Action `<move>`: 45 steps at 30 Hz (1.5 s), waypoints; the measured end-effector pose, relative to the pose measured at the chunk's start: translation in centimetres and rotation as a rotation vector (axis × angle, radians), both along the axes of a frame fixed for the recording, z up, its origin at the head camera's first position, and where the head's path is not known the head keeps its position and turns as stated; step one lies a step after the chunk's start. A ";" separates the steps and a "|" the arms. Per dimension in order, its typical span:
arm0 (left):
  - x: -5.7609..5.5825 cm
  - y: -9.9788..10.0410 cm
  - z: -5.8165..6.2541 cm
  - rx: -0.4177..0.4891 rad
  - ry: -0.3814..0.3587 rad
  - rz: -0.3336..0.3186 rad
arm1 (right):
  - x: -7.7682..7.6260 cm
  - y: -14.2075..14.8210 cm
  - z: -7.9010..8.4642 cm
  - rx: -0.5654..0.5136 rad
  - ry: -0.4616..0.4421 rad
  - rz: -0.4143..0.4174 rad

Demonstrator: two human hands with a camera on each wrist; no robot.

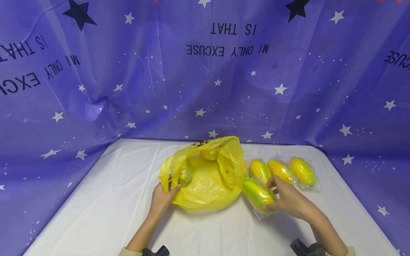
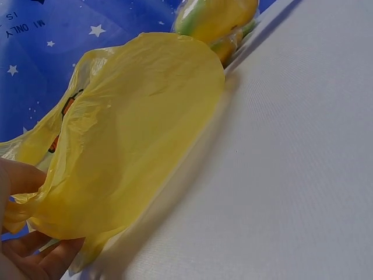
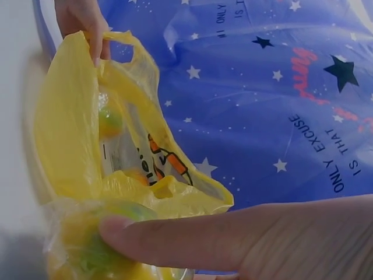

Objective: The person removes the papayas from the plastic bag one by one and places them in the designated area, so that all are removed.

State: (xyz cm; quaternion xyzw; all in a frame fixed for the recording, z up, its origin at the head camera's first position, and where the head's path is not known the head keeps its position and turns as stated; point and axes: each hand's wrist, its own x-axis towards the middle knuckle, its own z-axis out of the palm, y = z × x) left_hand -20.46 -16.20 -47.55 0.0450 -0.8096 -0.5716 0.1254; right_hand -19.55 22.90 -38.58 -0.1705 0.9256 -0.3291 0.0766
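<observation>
A yellow plastic bag stands with its mouth open on the table. My left hand pinches the bag's left rim, thumb inside the edge. Beside the bag's right rim my right hand grips a clear-wrapped yellow-green mango, held above the table. In the right wrist view the thumb presses on that mango. Inside the bag I see a wrapped mango at the left and a yellow one at the back. The bag's side hides part of its contents.
To the right of the bag lie three more wrapped mangoes in a row: one near the bag, a middle one and an outer one. Behind the white table hangs a purple star-printed cloth.
</observation>
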 end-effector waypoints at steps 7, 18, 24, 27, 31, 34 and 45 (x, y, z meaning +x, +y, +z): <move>0.0 0.0 0.1 0.010 -0.007 -0.008 | -0.3 -0.1 -0.6 -0.018 -0.025 0.000; 0.1 0.0 0.1 0.036 0.002 -0.021 | -0.4 0.0 -0.8 0.024 -0.064 -0.005; 0.1 0.0 0.2 0.023 0.006 -0.013 | -0.5 0.0 -0.9 0.031 -0.061 -0.009; 0.1 0.0 0.1 0.032 0.005 -0.017 | -0.5 0.1 -0.9 0.038 -0.063 -0.012; 0.1 0.0 0.1 0.037 0.002 -0.017 | -0.6 0.2 -0.9 0.066 -0.068 -0.029; 0.0 0.0 0.1 0.032 -0.005 -0.015 | -0.6 0.3 -0.9 0.079 -0.071 -0.030; -0.1 0.1 0.0 0.028 -0.016 -0.008 | -0.9 0.1 -1.1 0.086 -0.069 -0.067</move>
